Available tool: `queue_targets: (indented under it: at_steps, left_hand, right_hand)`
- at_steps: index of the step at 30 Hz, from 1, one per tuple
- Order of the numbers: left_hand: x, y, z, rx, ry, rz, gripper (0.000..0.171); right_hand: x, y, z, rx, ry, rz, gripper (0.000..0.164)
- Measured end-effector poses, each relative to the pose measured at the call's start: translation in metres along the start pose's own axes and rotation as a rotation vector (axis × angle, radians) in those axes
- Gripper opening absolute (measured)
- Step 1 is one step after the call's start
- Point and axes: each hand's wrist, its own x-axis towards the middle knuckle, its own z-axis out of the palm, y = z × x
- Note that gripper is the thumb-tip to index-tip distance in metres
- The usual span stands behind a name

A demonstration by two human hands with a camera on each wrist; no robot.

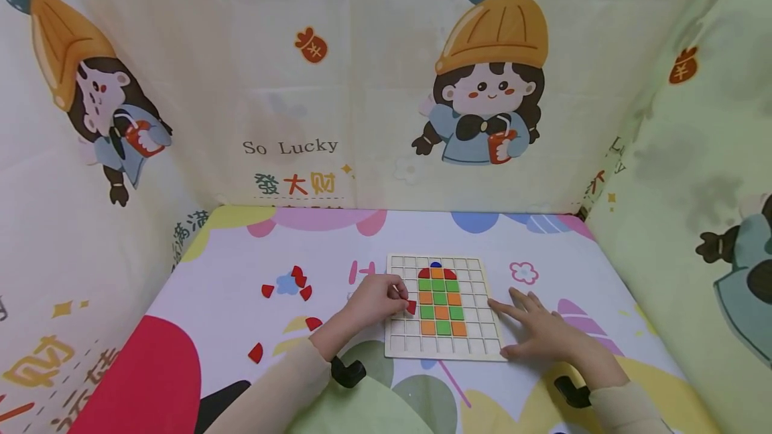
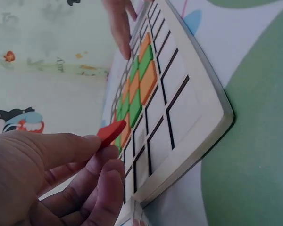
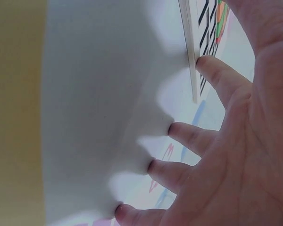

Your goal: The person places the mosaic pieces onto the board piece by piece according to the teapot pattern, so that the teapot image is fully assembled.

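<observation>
My left hand [image 1: 380, 299] pinches a red quarter-circle tile [image 2: 111, 132] between thumb and index finger, over the left columns of a wooden grid board [image 1: 487, 347]. In the board's middle columns lie orange tiles [image 1: 459, 329] and green tiles [image 1: 443, 328] in a checkered block. Two red quarter-circle tiles flank an orange tile above the block, and a blue piece [image 1: 435, 264] tops it. Beside the board's right edge my right hand [image 1: 539, 330] lies with spread, extended fingers; in the right wrist view the index fingertip [image 3: 205, 61] is at the board's rim.
Several loose red quarter-circle tiles lie left of the board, some clustered [image 1: 298, 276] over a blue print, another tile [image 1: 256, 353] nearer the front. A patterned cloth [image 1: 229, 300] covers the table. Printed curtains [image 1: 374, 99] stand behind and on both sides.
</observation>
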Motion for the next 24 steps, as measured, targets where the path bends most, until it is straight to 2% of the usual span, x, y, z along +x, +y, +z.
queue_targets:
  at_steps: [4,13,21,24]
  left_hand:
    - [0.004,0.002,0.007,0.027,-0.001,-0.014,0.01]
    - [0.002,0.002,0.017,0.103,0.034,-0.03,0.014]
    - [0.006,0.003,0.025,0.229,0.068,0.026,0.019]
    - [0.007,0.004,0.029,0.245,0.079,0.033,0.016]
  right_hand:
    - [0.0,0.0,0.0,0.0,0.002,-0.002,0.093]
    - [0.001,0.0,0.0,-0.005,0.002,0.012,0.093]
    - [0.0,0.0,0.0,0.002,-0.004,0.014,0.092]
    - [0.0,0.0,0.001,0.006,-0.003,0.012,0.092]
